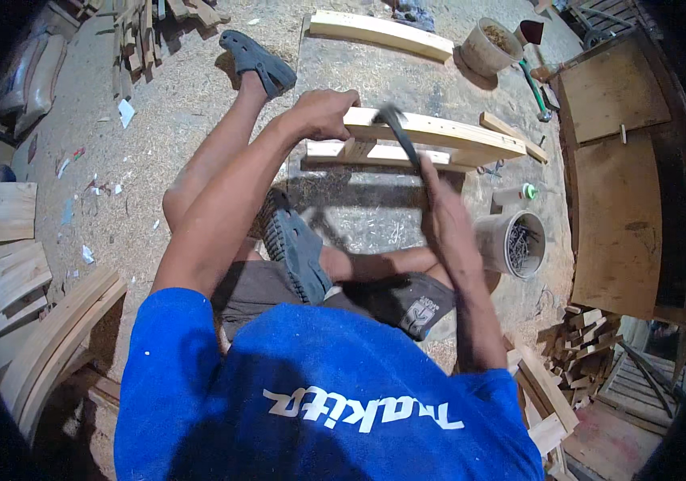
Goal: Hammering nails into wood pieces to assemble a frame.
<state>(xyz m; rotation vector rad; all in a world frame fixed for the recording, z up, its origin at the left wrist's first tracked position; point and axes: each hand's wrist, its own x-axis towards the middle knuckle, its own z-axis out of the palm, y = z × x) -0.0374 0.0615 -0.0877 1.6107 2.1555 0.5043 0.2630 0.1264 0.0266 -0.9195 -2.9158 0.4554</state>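
Here's your left grip [323,115], closed around the near-left end of the wooden frame [459,138], fingers curled over the wood with no slack showing. Your right grip [449,218] is shut round the handle of the hammer [408,147], on your side of the frame and clear of it. So the left is the nearer hand, right on the wood, while the right reaches it only through the tool.

And the line that matters: from your left grip the frame runs off to the right, its long axis crossing in front of you, far end slanting slightly back toward your body. From your right grip the top beam lies ahead, the hammer pointing forward and a little left at it. The hammer's head is blurred, so whether it touches the beam or hangs just above, you can't fairly tell.

Now the frame itself: pale, raw wood, two long beams joined by short crosspieces, one beam raised above the other, small dark spots toward its right end. It stands on the dusty board [375,212], and close by your right grip, on its right, sits a bucket [493,240] of nails [524,247].
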